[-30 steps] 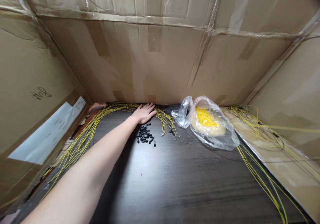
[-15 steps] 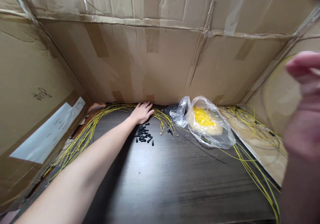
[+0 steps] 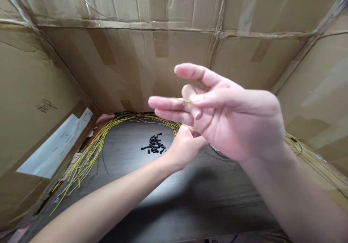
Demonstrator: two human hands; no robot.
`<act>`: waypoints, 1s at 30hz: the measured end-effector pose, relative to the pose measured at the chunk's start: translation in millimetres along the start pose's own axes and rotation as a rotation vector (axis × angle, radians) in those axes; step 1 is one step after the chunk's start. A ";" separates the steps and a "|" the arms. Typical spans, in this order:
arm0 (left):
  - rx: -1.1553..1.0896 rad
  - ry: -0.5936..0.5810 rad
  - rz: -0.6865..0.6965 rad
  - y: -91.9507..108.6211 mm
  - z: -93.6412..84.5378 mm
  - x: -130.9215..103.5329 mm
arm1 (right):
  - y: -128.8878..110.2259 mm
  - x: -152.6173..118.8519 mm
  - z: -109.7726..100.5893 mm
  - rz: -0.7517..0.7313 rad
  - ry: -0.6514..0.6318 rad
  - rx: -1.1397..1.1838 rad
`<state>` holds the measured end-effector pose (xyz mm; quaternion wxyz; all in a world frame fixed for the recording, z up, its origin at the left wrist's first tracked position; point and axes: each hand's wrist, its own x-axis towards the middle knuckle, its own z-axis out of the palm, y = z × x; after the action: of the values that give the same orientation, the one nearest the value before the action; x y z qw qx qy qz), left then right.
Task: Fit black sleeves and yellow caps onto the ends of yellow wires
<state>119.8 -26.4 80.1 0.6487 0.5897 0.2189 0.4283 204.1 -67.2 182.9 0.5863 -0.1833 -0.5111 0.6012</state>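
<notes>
My right hand (image 3: 225, 112) is raised in front of the camera, palm showing. Its thumb and a bent finger pinch a thin yellow wire (image 3: 186, 101), while the other fingers stretch out to the left. Behind and below it, my left hand (image 3: 183, 147) is closed, partly covered by the right hand. A bit of yellow shows at its fingers, seemingly wire; the fingertips are hidden. To the left of my left hand lies a pile of small black connector-like pieces (image 3: 154, 144). A bundle of yellow wires (image 3: 108, 125) curves along the table's back and left side.
Cardboard walls (image 3: 130, 65) enclose the dark table (image 3: 130, 170) at the back and sides. A white label (image 3: 54, 149) is on the left wall. More yellow wires (image 3: 301, 149) lie at the right. My hands cover the back middle of the table.
My right hand has come in from the right edge to the middle, pinching a yellow wire. My left hand has lifted off the bundle, moved right and closed. The plastic bag is now hidden.
</notes>
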 end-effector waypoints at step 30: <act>-0.462 0.101 0.003 65.6 -143.1 -68.6 | 89.6 24.7 -200.4 -0.511 0.933 -0.186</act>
<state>-49.5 -3.7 97.7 0.7541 0.4037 0.1463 0.4970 316.0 53.7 35.7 0.8599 -0.3520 -0.2758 0.2463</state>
